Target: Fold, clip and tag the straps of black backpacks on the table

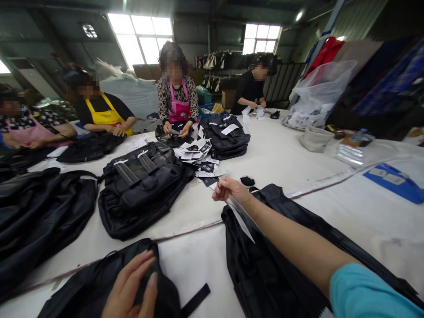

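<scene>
My right hand (230, 191) is closed in a pinch on a white paper tag (241, 217), which hangs down over a black bag (255, 260) lying below my forearm. Just beyond my fingertips lies a heap of black and white paper tags (198, 152). My left hand (134, 285) is low in the view with its fingers stretched out, over another black backpack (89, 287). It holds nothing that I can see; whether it touches the bag I cannot tell. A black strap (196, 300) sticks out from that bag.
Across the white table (274, 145) several co-workers handle black bags. A black backpack (142, 185) lies left of the tags, and stacked bags (225, 137) stand behind them. A blue object (394, 181), a cloth pouch (316, 138) and a clear plastic sack (318, 97) are at the right.
</scene>
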Available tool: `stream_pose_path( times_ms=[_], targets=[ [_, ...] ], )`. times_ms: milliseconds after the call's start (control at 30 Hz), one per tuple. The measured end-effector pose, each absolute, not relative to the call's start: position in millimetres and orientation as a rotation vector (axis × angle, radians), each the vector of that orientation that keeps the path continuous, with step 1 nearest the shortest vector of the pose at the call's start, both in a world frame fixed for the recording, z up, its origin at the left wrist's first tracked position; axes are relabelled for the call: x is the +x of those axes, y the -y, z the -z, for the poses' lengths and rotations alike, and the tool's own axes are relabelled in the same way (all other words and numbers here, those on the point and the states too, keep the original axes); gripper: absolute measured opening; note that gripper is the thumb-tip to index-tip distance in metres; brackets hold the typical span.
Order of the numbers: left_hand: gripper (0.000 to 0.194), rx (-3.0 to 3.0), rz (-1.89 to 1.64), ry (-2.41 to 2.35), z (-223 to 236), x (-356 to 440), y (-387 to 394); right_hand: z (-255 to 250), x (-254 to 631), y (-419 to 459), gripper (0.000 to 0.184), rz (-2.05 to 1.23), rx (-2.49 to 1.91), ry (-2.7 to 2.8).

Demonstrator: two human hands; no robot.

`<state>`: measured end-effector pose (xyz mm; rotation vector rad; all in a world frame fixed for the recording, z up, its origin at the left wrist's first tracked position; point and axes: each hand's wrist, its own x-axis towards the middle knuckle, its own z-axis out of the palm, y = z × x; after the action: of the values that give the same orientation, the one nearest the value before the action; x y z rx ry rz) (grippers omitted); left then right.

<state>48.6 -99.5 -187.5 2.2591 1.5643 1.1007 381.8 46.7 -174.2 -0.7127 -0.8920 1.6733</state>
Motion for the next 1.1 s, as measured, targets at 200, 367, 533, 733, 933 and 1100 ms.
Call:
stream_pose_path(
  times_ms=[200, 367, 533, 733, 933, 1100],
  targets=[
    [0.050, 1.846, -1.115, -0.959, 156, 159, 35, 151, 347, 10, 0.019, -1.514, -0.702, 1.116],
    [0.075, 1.573, -1.028, -0.838, 186, 202, 32, 138, 337, 39, 0.016, -1.343, -0.763, 1.187],
    [0.024, 1.771, -0.908, -1.002, 199, 205, 49, 144, 335, 59, 0.022, -1.453, -0.712, 1.082],
    [0.039, 1.896, -0.639, -0.839, 186, 221, 70, 143, 363, 64, 0.022, -1.295, -0.830, 0.794],
    [0.051, 1.661, -0.569, -1.018, 203, 309, 85, 178, 440, 29, 0.017, -0.865, -1.606, 1.020],
    [0.048, 2.014, -0.393, -0.986, 226, 367, 63, 221, 493, 4, 0.027, -0.496, -2.011, 1.391]
  ],
)
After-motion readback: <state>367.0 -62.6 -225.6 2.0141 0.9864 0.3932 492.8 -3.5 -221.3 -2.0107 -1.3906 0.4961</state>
